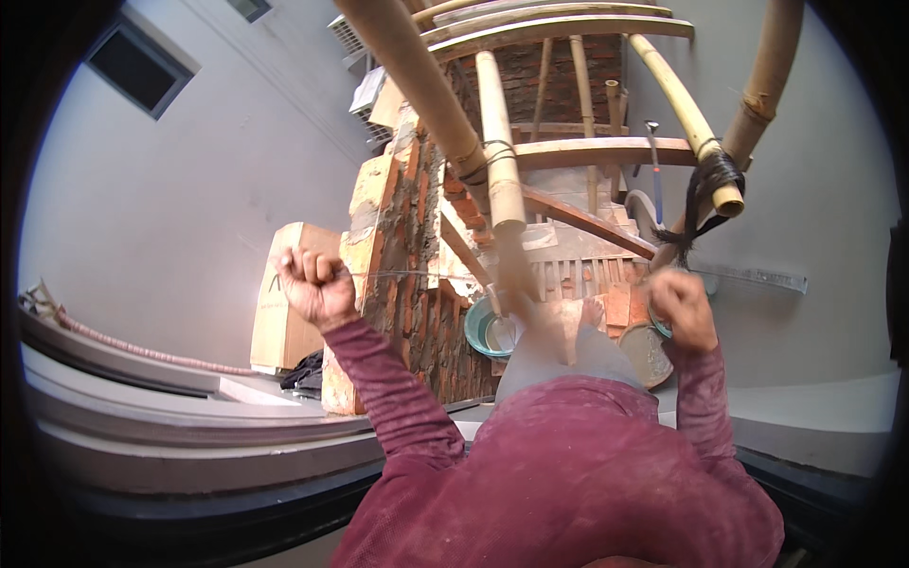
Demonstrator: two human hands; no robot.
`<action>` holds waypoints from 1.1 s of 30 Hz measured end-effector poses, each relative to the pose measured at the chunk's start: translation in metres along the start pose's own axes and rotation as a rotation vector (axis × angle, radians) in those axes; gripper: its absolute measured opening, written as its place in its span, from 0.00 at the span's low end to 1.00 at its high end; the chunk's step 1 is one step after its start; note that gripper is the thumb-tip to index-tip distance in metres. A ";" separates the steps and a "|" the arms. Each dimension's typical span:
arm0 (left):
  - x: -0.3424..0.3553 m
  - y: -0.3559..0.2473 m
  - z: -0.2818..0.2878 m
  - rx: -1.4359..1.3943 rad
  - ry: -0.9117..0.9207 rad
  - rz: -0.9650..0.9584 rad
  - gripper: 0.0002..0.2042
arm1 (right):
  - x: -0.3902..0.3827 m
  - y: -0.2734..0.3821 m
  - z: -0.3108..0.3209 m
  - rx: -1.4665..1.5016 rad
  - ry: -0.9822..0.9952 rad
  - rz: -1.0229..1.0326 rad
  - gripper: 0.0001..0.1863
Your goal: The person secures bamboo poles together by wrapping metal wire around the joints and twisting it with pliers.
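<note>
- Your left hand (320, 289) is raised with its fingers curled together into a fist, in front of a cardboard box (276, 329) as you look down.
- A thin line (407, 273) runs across the view of the brick wall (405, 237) and meets the inner edge of that fist; you cannot tell whether the grip is clamped on it.
- Your right hand (684, 310) is blurred, its fingers bent inward; you cannot tell whether that grip is fully together or what it holds.
- Your two hands are well apart, one either side of your body, both in maroon sleeves (396, 388).
- Near your right hand you have a round grey tub (646, 358) and orange bricks (617, 307).
- Between your hands, beside the wall, sits a teal basin (481, 333).
- Ahead of you stands a bamboo frame (499, 142); a black binding (717, 178) wraps its right-hand joint.
- Within the frame you see a blue-handled tool (657, 180) standing upright.
- To your right, a pale metal strip (765, 278) lies against the grey wall (824, 208).
</note>
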State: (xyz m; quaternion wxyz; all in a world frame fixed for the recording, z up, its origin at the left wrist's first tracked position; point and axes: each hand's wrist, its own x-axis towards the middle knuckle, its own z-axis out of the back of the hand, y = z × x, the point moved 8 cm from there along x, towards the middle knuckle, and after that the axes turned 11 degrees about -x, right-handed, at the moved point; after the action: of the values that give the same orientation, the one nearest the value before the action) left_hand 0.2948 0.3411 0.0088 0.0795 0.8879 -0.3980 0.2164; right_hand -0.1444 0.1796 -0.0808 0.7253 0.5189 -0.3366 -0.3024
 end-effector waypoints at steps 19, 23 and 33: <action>-0.012 0.042 -0.087 0.059 0.290 0.097 0.17 | 0.023 -0.029 0.029 -0.581 -0.313 0.075 0.07; 0.004 0.023 -0.105 0.081 0.373 0.047 0.17 | -0.014 -0.050 -0.047 -0.550 0.614 0.129 0.09; 0.000 0.009 -0.028 0.003 0.270 0.023 0.16 | 0.019 -0.039 0.026 -0.604 -0.471 0.238 0.07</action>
State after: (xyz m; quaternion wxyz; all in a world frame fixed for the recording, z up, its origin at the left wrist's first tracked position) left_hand 0.2791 0.3439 0.0340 0.1284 0.8462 -0.3933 0.3357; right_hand -0.1572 0.1390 -0.1088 0.7780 0.1563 -0.4475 -0.4123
